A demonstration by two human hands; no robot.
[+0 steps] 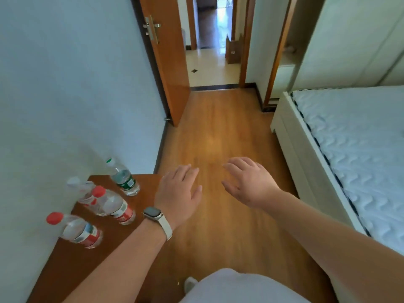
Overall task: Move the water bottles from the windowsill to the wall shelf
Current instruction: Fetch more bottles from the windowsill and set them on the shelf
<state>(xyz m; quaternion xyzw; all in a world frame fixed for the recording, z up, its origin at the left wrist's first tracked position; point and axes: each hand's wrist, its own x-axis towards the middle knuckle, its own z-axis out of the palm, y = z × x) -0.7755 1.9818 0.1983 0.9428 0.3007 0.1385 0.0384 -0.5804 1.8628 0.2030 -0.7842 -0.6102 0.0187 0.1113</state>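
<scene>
Several clear water bottles stand on a brown wooden shelf [72, 259] against the left wall. One has a green label and pale cap [123, 178], at the far end. Two red-labelled bottles [113, 205] stand close together in the middle, one with a white cap [82, 190] behind. A red-capped bottle [75, 229] stands nearest me. My left hand [178, 195], with a watch on its wrist, hovers flat just right of the shelf, fingers apart, holding nothing. My right hand [249, 182] floats over the floor, fingers spread and empty. No windowsill is in view.
A bed with a white quilted mattress [354, 154] fills the right side. Wooden floor [218, 132] runs ahead to an open brown door [166, 62] and a tiled hallway with a cardboard box [234, 50]. A white wardrobe [349, 40] stands at the far right.
</scene>
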